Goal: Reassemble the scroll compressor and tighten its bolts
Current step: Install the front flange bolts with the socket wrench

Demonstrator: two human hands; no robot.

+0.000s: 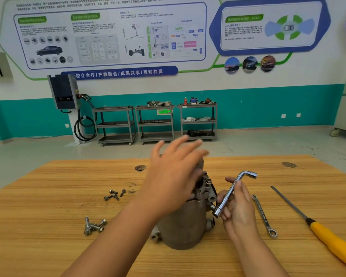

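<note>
Forearms are filling the lower frame. Between them, at lower centre, a grey cast-metal scroll compressor [186,222] is standing upright on a light wooden table [68,176]. Left hand [174,176] is hovering over its top, fingers spread and released, blurred. Right hand [238,208] is gripping a chrome L-shaped socket wrench [231,191], its lower socket just beside a flange bolt.

Judging progress: the housing looks joined and tightening seems barely begun. Small dark bolts [114,194] and larger silver bolts [94,226] are lying loose at left. A slim silver spanner [264,215] and a yellow-handled file [328,234] are lying at right.

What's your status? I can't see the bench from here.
Left grip open, hovering over compressor. Right grip holds socket wrench, socket end at compressor's side. Loose bolts lie clear on table, left.
</note>
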